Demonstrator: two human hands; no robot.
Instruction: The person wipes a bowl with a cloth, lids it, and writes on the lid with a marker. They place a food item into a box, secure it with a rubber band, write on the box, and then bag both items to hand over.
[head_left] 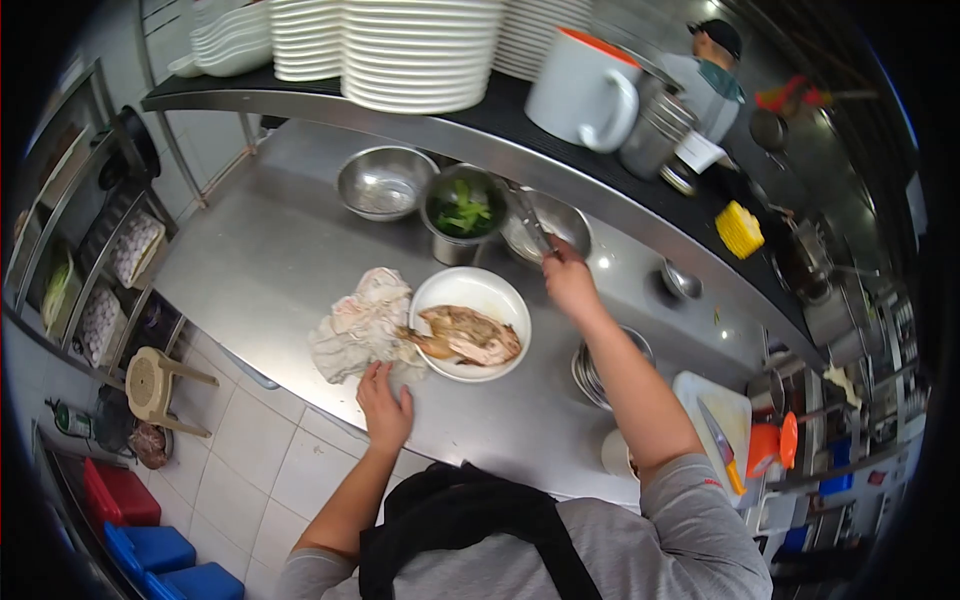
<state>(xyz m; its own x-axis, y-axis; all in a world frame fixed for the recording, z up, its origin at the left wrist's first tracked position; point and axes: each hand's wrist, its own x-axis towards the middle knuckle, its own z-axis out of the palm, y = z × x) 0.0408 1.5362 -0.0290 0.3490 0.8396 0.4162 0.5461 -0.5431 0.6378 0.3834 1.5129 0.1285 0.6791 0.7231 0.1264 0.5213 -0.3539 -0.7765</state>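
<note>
My right hand [571, 280] is closed around a pair of metal tongs [532, 218], which reach over the metal bowls at the back of the counter. My left hand [384, 405] rests with its fingers apart at the lower edge of a crumpled, stained white cloth [360, 330]. Between my hands stands a round white dish [484, 287] holding a browned piece of cooked meat [470, 333], one end of which overhangs the left rim. Behind the dish is a steel container [455, 250] of green leaves [463, 210]. Beside it is a steel bowl [578, 228], partly hidden by the tongs.
A shallow metal bowl [383, 185] sits at the back left. Overhead, a shelf [450, 128] carries stacked white plates [420, 50], a large mug [580, 92] and corn [739, 230]. On my right lies a knife [722, 445] on a cutting board [690, 390]. Another person [712, 75] stands beyond the shelf.
</note>
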